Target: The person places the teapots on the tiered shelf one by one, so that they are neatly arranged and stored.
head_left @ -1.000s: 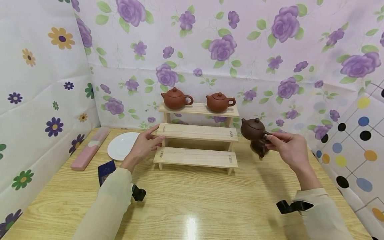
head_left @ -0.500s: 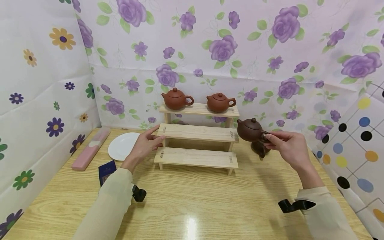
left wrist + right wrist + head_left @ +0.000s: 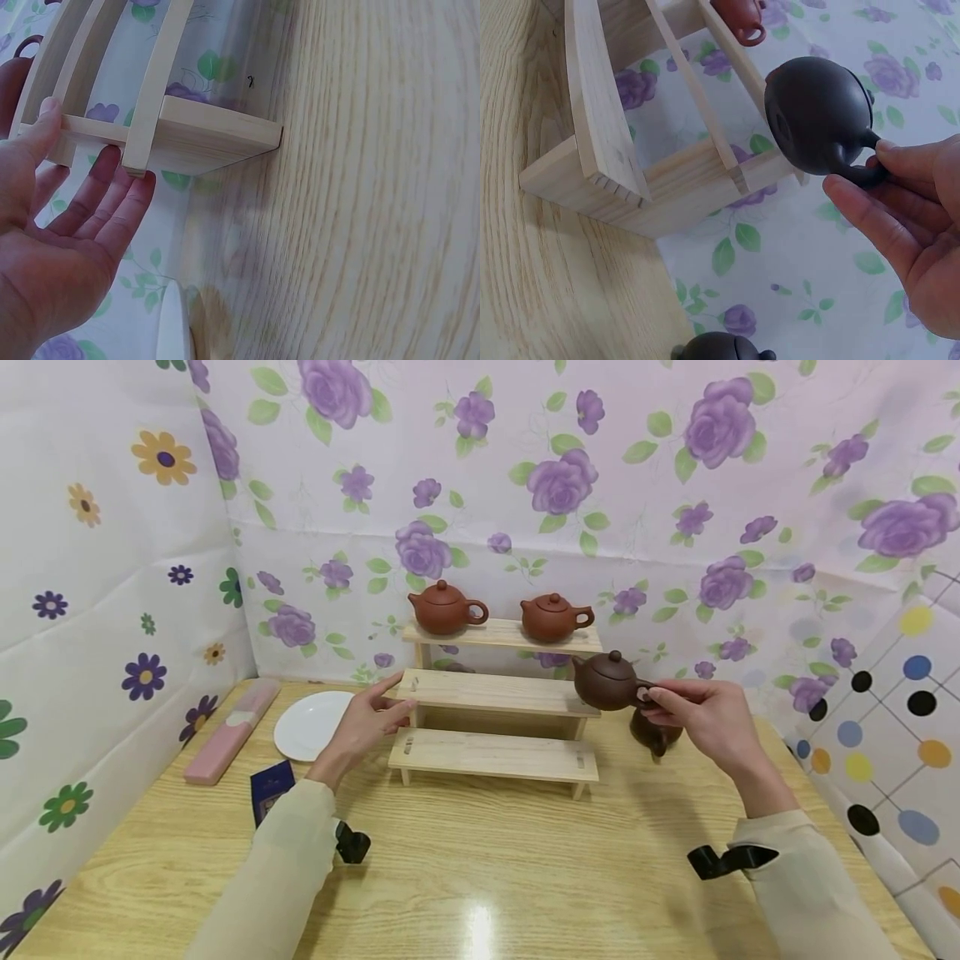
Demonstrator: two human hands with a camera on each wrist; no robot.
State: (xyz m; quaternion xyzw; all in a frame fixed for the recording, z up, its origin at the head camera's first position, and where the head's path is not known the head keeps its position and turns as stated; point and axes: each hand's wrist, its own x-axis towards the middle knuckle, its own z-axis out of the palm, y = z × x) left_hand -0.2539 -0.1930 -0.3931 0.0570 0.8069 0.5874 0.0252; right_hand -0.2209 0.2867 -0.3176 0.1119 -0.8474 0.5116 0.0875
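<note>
My right hand (image 3: pixel 708 714) pinches the handle of a dark brown teapot (image 3: pixel 606 682), holding it raised and upright over the right end of the middle board. In the right wrist view the thumb and fingers close on the handle (image 3: pixel 862 174). A three-step wooden display stand (image 3: pixel 495 690) is in front of me. My left hand (image 3: pixel 365 722) grips the left end of its middle board, thumb (image 3: pixel 46 124) on one edge and fingers around the other. Two reddish-brown teapots, a left one (image 3: pixel 442 608) and a right one (image 3: pixel 551 617), sit on the top step.
Another dark teapot (image 3: pixel 656 731) is on the table right of the stand, partly hidden behind the held one. At the left lie a white plate (image 3: pixel 303 727), a dark blue packet (image 3: pixel 270 783) and a pink case (image 3: pixel 228 735). Flowered cloth (image 3: pixel 510 560) hangs behind.
My right hand has carried the dark teapot leftward, from beside the stand to over the middle board's right end. The left hand keeps its place on the stand.
</note>
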